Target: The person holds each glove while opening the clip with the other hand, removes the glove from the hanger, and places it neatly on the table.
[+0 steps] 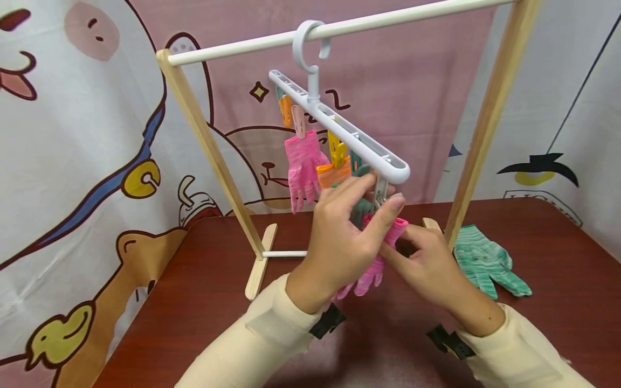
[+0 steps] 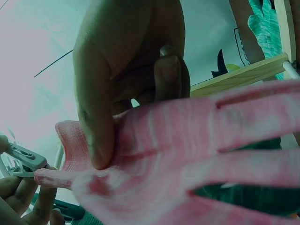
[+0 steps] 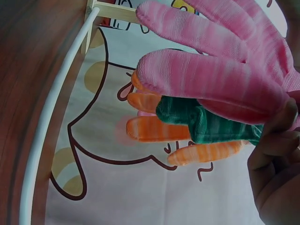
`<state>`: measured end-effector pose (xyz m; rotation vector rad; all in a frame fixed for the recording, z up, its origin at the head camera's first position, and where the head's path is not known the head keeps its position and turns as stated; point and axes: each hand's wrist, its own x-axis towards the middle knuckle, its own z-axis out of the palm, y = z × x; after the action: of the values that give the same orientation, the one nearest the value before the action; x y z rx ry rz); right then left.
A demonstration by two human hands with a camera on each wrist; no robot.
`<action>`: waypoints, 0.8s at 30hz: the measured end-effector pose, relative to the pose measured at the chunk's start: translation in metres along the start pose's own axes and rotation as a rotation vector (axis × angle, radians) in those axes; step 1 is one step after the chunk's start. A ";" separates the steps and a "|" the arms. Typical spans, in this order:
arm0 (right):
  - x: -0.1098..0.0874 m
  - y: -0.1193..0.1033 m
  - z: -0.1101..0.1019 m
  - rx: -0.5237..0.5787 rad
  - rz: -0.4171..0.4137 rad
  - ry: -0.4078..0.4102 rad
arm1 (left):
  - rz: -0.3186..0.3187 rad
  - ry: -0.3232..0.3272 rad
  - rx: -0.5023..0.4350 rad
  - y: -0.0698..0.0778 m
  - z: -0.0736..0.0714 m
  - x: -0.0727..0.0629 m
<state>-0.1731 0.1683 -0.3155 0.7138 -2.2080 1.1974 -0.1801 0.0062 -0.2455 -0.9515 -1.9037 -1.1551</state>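
Observation:
A pink striped glove (image 1: pixel 371 275) hangs below the near end of a white clip hanger (image 1: pixel 359 143). My left hand (image 1: pixel 339 231) pinches the grey clothespin (image 1: pixel 381 189) at that end. In the left wrist view, the clothespin's (image 2: pixel 29 157) tip meets one edge of the glove's cuff (image 2: pixel 75 145). My right hand (image 1: pixel 429 264) grips the glove near its cuff, thumb and fingers on the fabric. In the right wrist view, the glove's pink fingers (image 3: pixel 197 75) spread in front of a green glove (image 3: pixel 201 122) and an orange glove (image 3: pixel 159 129).
The hanger's hook (image 1: pixel 303 46) loops over a white rod (image 1: pixel 237 47) on a wooden stand (image 1: pixel 208 145). Another pink glove (image 1: pixel 303 161) hangs farther back from a pink clothespin (image 1: pixel 298 121). A pale green glove (image 1: pixel 487 261) lies on the brown table (image 1: pixel 194 323) at right.

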 end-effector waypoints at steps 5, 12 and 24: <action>0.001 0.002 0.000 -0.029 0.006 -0.001 | 0.019 0.010 0.014 -0.002 0.002 0.000; 0.001 0.003 0.000 -0.068 0.031 -0.012 | 0.041 0.033 0.028 -0.002 0.001 0.002; 0.002 0.005 0.000 -0.106 0.092 -0.068 | 0.044 0.051 0.010 -0.002 0.000 0.002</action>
<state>-0.1777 0.1702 -0.3171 0.6249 -2.3639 1.1045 -0.1830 0.0060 -0.2447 -0.9449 -1.8377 -1.1325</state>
